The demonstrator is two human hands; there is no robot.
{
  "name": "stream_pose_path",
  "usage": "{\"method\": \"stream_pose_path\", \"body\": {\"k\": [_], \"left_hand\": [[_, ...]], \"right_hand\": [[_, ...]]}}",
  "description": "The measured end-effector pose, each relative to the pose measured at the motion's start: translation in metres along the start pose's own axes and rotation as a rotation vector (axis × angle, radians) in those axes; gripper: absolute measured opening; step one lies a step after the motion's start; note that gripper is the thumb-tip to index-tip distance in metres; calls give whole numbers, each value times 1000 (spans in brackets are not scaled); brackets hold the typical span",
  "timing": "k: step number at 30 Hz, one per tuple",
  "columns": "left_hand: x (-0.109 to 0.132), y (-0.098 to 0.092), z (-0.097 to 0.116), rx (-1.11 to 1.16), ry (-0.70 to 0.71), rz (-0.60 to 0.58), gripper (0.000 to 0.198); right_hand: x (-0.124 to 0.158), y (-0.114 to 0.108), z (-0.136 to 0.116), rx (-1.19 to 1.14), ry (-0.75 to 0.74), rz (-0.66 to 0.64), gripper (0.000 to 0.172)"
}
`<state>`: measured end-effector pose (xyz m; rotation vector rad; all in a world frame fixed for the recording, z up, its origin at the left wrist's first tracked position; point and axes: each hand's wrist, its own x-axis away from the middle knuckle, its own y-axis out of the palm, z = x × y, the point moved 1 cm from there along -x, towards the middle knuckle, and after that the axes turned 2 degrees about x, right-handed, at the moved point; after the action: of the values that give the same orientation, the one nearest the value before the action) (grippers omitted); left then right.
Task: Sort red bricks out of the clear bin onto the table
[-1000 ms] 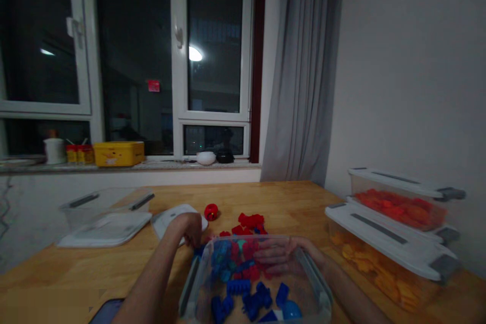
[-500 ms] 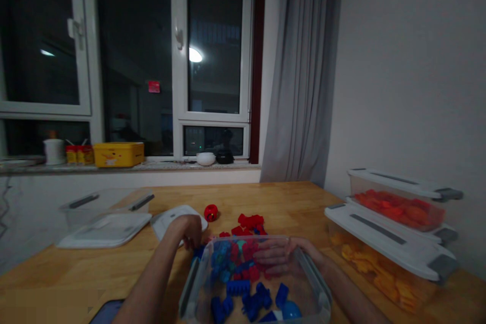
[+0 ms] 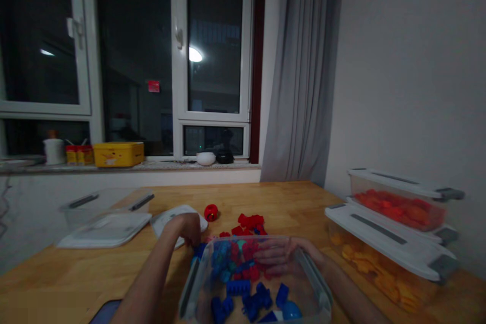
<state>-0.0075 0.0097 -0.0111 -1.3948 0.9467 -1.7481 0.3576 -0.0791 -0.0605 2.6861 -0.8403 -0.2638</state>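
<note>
A clear plastic bin (image 3: 189, 283) with grey handles stands in front of me, with several blue bricks (image 3: 250, 301) on its floor. Red and blue bricks (image 3: 243, 258) are heaped at its far side. My left hand (image 3: 188, 228) is at the bin's far left corner, its fingers curled down onto a blue brick (image 3: 199, 250). My right hand (image 3: 283, 258) lies at the far right corner with its fingers stretched flat toward the red bricks. It is hazy through the clear wall, so I cannot tell whether it is inside the bin or behind it.
More red bricks (image 3: 250, 221) and a red round piece (image 3: 211, 211) lie on the wooden table behind the bin, beside a white lid (image 3: 165, 220). Two lidded bins are stacked at right, one of red pieces (image 3: 398, 208), one of orange (image 3: 379, 263). An empty bin (image 3: 106, 202) stands at left.
Almost nothing has changed. My left hand has shifted a little over the blue brick at the bin's corner. My right hand has stayed where it was.
</note>
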Motion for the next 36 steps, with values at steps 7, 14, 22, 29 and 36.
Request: {"method": "stream_pose_path", "body": {"k": [7, 14, 22, 29, 36], "left_hand": [[17, -15, 0, 104, -15, 57, 14], [73, -43, 20, 257, 273, 276, 35], [111, -52, 67, 355, 489, 328, 44], [103, -34, 117, 203, 589, 211, 34], [119, -21, 158, 68, 699, 217, 27]], "right_hand": [[0, -4, 4, -11, -2, 89, 51], [0, -7, 5, -34, -14, 106, 53], [2, 1, -1, -16, -6, 36, 52], [1, 0, -2, 6, 6, -23, 61], [2, 6, -5, -13, 14, 9, 62]]}}
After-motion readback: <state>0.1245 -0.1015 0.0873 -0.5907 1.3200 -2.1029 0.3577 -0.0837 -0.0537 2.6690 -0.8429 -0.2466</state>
